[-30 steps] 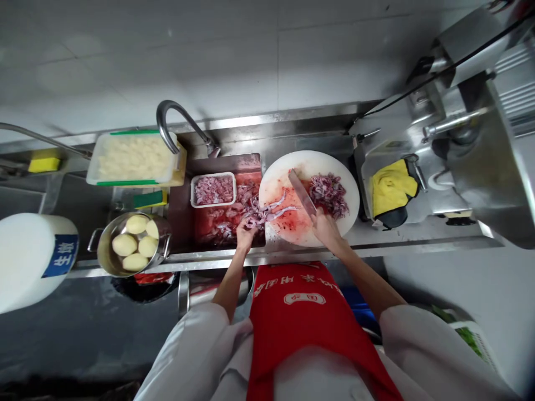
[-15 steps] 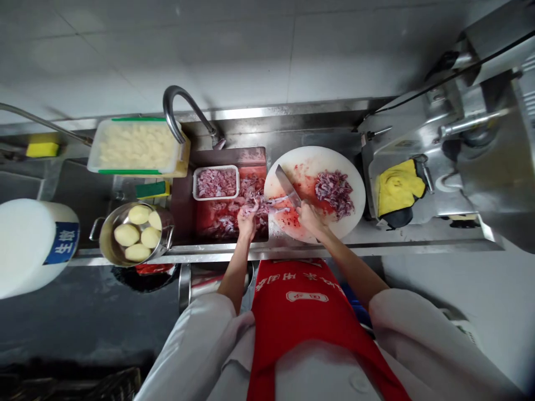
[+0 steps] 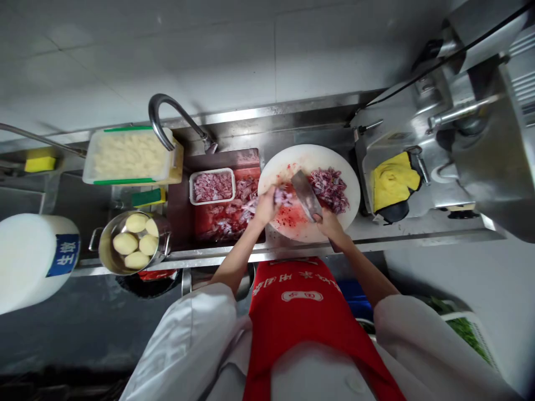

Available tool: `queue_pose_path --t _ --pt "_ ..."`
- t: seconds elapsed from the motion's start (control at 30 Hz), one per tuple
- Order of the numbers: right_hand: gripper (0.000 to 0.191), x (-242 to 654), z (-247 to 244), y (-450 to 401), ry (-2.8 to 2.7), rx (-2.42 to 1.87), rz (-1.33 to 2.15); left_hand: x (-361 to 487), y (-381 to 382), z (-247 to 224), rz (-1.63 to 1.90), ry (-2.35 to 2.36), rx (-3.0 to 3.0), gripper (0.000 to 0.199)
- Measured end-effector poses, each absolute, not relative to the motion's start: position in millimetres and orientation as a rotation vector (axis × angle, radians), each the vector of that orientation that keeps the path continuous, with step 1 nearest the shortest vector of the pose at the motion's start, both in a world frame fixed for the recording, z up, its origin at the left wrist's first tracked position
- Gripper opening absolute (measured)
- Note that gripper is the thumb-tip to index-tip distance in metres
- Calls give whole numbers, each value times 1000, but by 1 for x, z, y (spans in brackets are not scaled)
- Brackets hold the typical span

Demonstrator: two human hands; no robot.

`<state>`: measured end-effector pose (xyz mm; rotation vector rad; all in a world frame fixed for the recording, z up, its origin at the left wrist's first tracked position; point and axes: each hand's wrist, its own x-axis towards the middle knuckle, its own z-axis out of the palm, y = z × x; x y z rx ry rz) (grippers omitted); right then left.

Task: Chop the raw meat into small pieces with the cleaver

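My right hand [image 3: 332, 227] grips a cleaver [image 3: 306, 195] by its handle, the broad blade slanting over the white round cutting board [image 3: 349, 167]. At the board's left side, my left hand [image 3: 266, 207] is closed on purplish-pink raw strips [image 3: 284, 196], which look like squid and lie close to the blade. A heap of cut purplish pieces [image 3: 331, 189] rests on the right of the board. Red liquid and dark specks stain the middle. Left of the board, a sink [image 3: 181, 211] holds more raw pieces [image 3: 228, 225] in red liquid and a white basket [image 3: 191, 189] filled with pale pink pieces.
Over the sink curves a faucet [image 3: 155, 114]. Farther left are a lidded tub [image 3: 131, 156] of pale pieces, a sponge [image 3: 146, 197], a pot [image 3: 104, 250] of peeled potatoes and a white bucket [image 3: 25, 262]. A yellow cloth [image 3: 393, 178] lies in a basin at right.
My left hand has moved right from the sink to the board with raw strips. The cleaver has shifted right, towards the cut heap. The view has shifted slightly.
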<state>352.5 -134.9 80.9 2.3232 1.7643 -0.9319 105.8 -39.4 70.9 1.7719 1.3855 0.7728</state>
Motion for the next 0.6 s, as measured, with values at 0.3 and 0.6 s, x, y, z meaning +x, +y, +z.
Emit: queue_pose_path --t 0.3,0.6 --pt "30 344 104 -154 1655 2378 -878 76 -77 50 -227 1549 2384 33" --pt "34 282 132 -108 1897 2269 -871 62 -84 47 -339 1570 2320 38"
